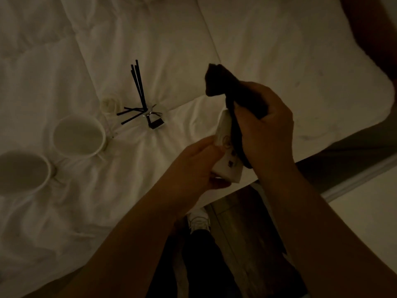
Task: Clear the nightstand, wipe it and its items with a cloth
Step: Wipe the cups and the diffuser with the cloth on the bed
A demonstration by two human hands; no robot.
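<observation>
My left hand holds a small white box with dark markings above the edge of the bed. My right hand grips a dark cloth and presses it against the box's right side; one end of the cloth sticks up past my fingers. On the white bedding stand a reed diffuser with black sticks and two white mugs to the left. The nightstand is out of view.
A small pale coiled item lies beside the diffuser. Below the bed edge are a dark wood floor, my shoe and my dark trouser leg. A dark headboard fills the top right.
</observation>
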